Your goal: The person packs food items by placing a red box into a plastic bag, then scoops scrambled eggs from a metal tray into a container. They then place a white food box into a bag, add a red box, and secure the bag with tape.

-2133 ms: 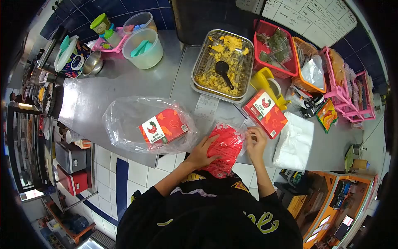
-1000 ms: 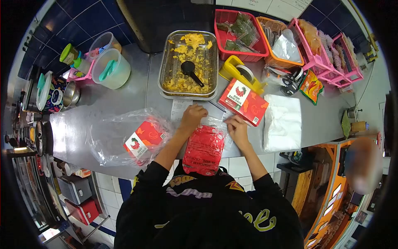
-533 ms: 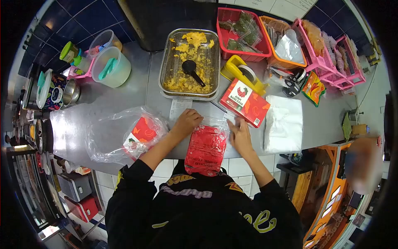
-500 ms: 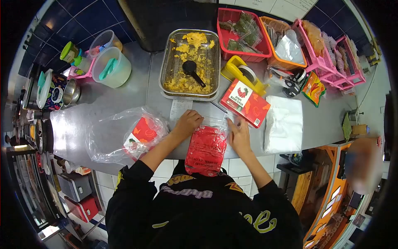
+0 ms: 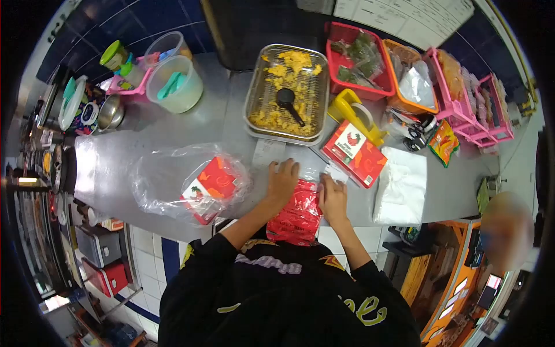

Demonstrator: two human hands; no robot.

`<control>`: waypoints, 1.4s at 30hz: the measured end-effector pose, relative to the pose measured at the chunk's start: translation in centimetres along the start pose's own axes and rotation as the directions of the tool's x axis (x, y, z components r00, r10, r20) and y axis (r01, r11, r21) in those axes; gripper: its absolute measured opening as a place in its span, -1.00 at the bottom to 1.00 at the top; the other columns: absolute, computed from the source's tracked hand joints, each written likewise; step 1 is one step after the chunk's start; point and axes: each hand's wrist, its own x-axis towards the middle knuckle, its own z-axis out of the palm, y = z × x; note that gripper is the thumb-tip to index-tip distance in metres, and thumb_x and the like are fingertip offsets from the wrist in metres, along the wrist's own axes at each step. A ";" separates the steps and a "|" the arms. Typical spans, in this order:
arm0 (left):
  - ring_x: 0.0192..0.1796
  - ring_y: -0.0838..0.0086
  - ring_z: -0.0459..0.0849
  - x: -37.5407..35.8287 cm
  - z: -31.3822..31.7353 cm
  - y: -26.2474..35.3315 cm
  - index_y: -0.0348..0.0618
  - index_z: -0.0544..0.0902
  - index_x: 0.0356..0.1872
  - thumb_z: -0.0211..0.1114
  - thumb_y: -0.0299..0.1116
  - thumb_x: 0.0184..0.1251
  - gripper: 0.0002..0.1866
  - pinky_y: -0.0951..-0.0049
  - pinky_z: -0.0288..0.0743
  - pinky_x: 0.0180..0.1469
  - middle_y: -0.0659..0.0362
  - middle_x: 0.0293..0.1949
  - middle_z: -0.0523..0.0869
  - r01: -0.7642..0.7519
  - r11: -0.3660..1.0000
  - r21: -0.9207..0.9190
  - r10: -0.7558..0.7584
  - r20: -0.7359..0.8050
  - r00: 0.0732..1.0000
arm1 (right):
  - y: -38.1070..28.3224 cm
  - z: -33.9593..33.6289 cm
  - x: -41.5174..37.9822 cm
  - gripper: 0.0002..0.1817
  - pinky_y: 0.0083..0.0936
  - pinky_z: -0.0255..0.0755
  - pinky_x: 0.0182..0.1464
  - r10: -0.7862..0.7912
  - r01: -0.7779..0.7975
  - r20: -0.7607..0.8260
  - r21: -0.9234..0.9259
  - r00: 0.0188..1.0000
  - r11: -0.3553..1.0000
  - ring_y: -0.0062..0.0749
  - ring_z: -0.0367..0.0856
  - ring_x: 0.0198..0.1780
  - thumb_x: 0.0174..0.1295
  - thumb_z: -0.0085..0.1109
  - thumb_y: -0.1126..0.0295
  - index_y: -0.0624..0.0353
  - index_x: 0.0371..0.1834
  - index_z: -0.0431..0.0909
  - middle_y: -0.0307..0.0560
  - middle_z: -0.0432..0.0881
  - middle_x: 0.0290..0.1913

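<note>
Head view: yellow crumbs in mesh tray

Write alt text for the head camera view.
Both hands, left hand and right hand, press a red plastic packet at the steel counter's edge. A red box in a clear bag lies left; a tray of yellow food sits behind.

Your left hand and right hand have closed in, now pressing the red plastic bag's top edge together.
</note>
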 end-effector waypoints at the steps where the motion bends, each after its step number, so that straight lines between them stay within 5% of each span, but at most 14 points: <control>1: -0.08 0.44 0.51 -0.1 -0.3 -0.1 -0.12 0.52 -0.15 0.12 -0.35 0.09 -0.73 0.17 0.16 0.10 0.22 -0.16 0.52 -0.047 0.996 -0.075 0.036 -0.148 0.988 | -0.4 -0.2 0.2 -0.62 -0.17 0.22 0.10 -0.016 0.016 0.009 0.013 1.000 1.000 -0.05 0.49 -0.06 0.14 0.04 0.38 0.25 0.04 0.38 0.02 0.50 0.02; 4: -0.05 0.45 0.47 -1.4 -0.2 0.3 -0.08 0.54 -0.16 0.17 -0.35 0.06 -0.73 0.16 0.14 0.08 0.26 -0.15 0.53 -0.223 0.928 -0.299 0.179 -0.168 0.969 | -1.5 -0.8 0.4 -0.84 -0.29 0.17 0.00 -0.123 0.115 -0.082 -0.091 0.989 0.989 -0.22 0.42 -0.18 0.01 0.20 0.34 0.15 -0.37 0.55 -0.13 0.52 -0.31; 9: -0.07 0.45 0.47 -2.4 0.6 0.0 -0.06 0.58 -0.25 0.26 -0.34 -0.06 -0.73 0.16 0.15 0.07 0.28 -0.21 0.55 -0.170 0.913 -0.370 0.114 -0.169 0.979 | -0.4 0.1 -0.4 -0.90 -0.25 0.16 0.02 -0.111 0.111 -0.050 -0.008 0.993 0.994 -0.21 0.42 -0.18 -0.04 0.22 0.44 0.19 -0.47 0.53 -0.08 0.50 -0.33; 11: -0.07 0.43 0.47 -2.5 0.6 -0.1 -0.05 0.59 -0.30 0.29 -0.34 -0.10 -0.75 0.15 0.17 0.05 0.28 -0.22 0.56 -0.184 0.901 -0.392 0.112 -0.199 0.973 | -0.8 -0.5 -0.3 -0.94 -0.28 0.26 -0.05 -0.249 0.266 -0.174 0.079 0.953 0.961 -0.18 0.45 -0.20 -0.04 0.19 0.52 0.22 -0.48 0.52 -0.09 0.51 -0.32; 14: -0.09 0.37 0.49 -2.7 0.1 -0.6 -0.06 0.61 -0.40 0.30 -0.37 -0.14 -0.81 0.15 0.28 0.00 0.30 -0.26 0.58 -0.284 0.818 -0.501 0.088 -0.378 0.922 | -1.2 -1.4 -0.5 -0.93 -0.32 0.37 -0.17 -0.347 0.365 -0.115 0.300 0.931 0.881 -0.13 0.50 -0.25 -0.05 0.15 0.60 0.27 -0.47 0.50 -0.06 0.52 -0.31; 17: -0.11 0.36 0.50 -3.2 -0.5 -1.0 -0.03 0.61 -0.49 0.26 -0.42 -0.16 -0.88 0.18 0.34 -0.01 0.33 -0.29 0.59 -0.323 0.783 -0.531 0.073 -0.437 0.896 | -1.9 -2.9 0.5 -0.91 -0.35 0.42 -0.24 -0.171 0.097 0.095 0.521 0.981 0.848 -0.09 0.52 -0.29 -0.06 0.13 0.62 0.29 -0.44 0.50 -0.01 0.51 -0.29; 21: -0.09 0.34 0.50 -3.9 -1.3 -0.4 -0.04 0.61 -0.49 0.30 -0.43 -0.20 -0.85 0.15 0.35 0.04 0.30 -0.29 0.61 -0.327 0.782 -0.531 0.103 -0.407 0.908 | -1.4 -2.3 2.7 -0.79 -0.33 0.45 -0.22 -0.078 -0.001 0.213 0.350 0.974 0.937 -0.06 0.54 -0.25 -0.08 0.23 0.50 0.23 -0.32 0.50 0.02 0.53 -0.30; 22: -0.08 0.33 0.50 -3.9 -1.3 -0.4 -0.04 0.62 -0.48 0.31 -0.42 -0.19 -0.85 0.15 0.34 0.05 0.27 -0.29 0.61 -0.319 0.785 -0.530 0.103 -0.396 0.912 | -1.7 -2.3 3.2 -0.74 -0.29 0.44 -0.24 -0.178 0.144 0.143 0.219 0.974 0.965 -0.07 0.54 -0.23 -0.15 0.27 0.48 0.17 -0.32 0.50 -0.01 0.55 -0.35; 26: -0.04 0.27 0.49 -3.1 -1.9 -0.2 -0.10 0.60 -0.49 0.34 -0.41 -0.16 -0.86 0.13 0.37 0.03 0.16 -0.19 0.58 -0.335 0.735 -0.589 0.072 -0.424 0.903 | -1.4 -0.9 4.4 -0.76 -0.26 0.42 -0.29 -0.146 0.098 0.308 0.164 0.940 0.982 -0.10 0.53 -0.28 -0.22 0.28 0.51 0.10 -0.43 0.46 -0.09 0.55 -0.46; 29: -0.03 0.17 0.50 -2.2 -3.4 -0.2 -0.16 0.54 -0.57 0.35 -0.49 -0.17 -0.87 0.15 0.38 0.04 0.01 -0.05 0.51 -0.167 0.731 -0.662 -0.036 -0.281 0.959 | -1.5 -1.3 4.2 -0.79 -0.26 0.42 -0.31 -0.095 0.011 0.294 0.276 0.951 0.961 -0.13 0.53 -0.29 -0.19 0.27 0.50 0.10 -0.44 0.47 -0.09 0.56 -0.45; 33: -0.05 0.15 0.51 -1.4 -2.7 -0.1 -0.19 0.53 -0.39 0.32 -0.51 -0.10 -0.80 0.29 0.43 -0.03 0.00 0.03 0.41 0.085 0.538 -0.839 -0.170 -0.009 0.985 | -1.3 -0.8 3.5 -0.81 -0.28 0.44 -0.29 -0.045 -0.036 0.298 0.262 0.954 0.964 -0.15 0.54 -0.29 -0.16 0.24 0.51 0.11 -0.42 0.50 -0.10 0.57 -0.45; 35: -0.08 0.15 0.51 -0.8 -2.9 -0.1 -0.21 0.52 -0.31 0.30 -0.51 -0.08 -0.75 0.32 0.45 -0.08 0.02 0.07 0.37 0.153 0.516 -0.843 -0.186 0.064 0.980 | -0.7 -0.1 3.2 -0.83 -0.31 0.47 -0.26 -0.271 0.244 0.067 0.270 0.960 0.931 -0.16 0.54 -0.26 -0.12 0.22 0.51 0.15 -0.39 0.52 -0.10 0.58 -0.41; 37: -0.09 0.18 0.51 -0.3 -3.2 -0.3 -0.17 0.48 -0.18 0.25 -0.58 -0.10 -0.65 0.35 0.47 -0.12 0.02 0.07 0.33 0.265 0.550 -0.792 -0.114 0.244 0.963 | -1.2 -0.8 3.1 -0.80 -0.32 0.47 -0.24 -0.268 0.254 0.036 0.217 0.963 0.943 -0.15 0.53 -0.24 -0.13 0.22 0.52 0.16 -0.36 0.52 -0.09 0.57 -0.38; 42: -0.23 0.28 0.57 0.0 -2.5 -0.7 -0.18 0.48 -0.17 0.17 -0.66 -0.10 -0.64 0.45 0.51 -0.23 0.02 0.06 0.33 0.156 0.537 -0.829 -0.048 0.154 0.987 | -1.3 -1.1 3.0 -0.71 -0.34 0.47 -0.23 -0.204 0.183 0.090 0.200 0.975 0.963 -0.13 0.51 -0.20 -0.17 0.24 0.54 0.17 -0.29 0.50 -0.08 0.55 -0.32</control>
